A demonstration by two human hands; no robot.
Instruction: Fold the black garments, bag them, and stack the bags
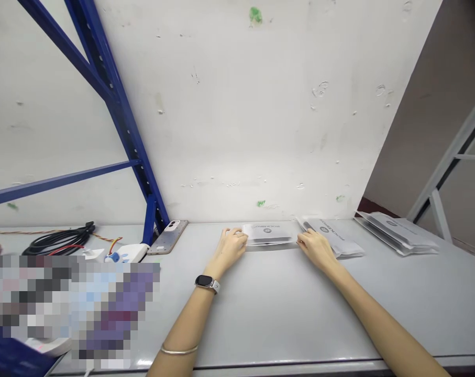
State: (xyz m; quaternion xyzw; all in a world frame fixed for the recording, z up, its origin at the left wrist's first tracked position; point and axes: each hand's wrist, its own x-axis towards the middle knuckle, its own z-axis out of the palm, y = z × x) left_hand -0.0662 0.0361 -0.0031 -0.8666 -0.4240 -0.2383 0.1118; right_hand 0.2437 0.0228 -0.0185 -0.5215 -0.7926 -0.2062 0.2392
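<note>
Near the back of the grey table (261, 314), a flat translucent printed packet (271, 232) lies between my two hands. At its left end is my left hand (231, 246), with fingers bent and closed on the packet's edge. My right hand (313, 245) is curled, its fingertips pinched at the packet's right end. Just behind and beside my right hand lies a second printed packet (337, 238), partly covered by that hand.
Several similar packets are stacked (402, 233) at the back right. A phone (168, 237) lies left of my left hand by the blue metal post (121, 110). Farther left are coiled black cable (58, 241), a white power strip (133, 253) and a blurred area. A white wall rises behind.
</note>
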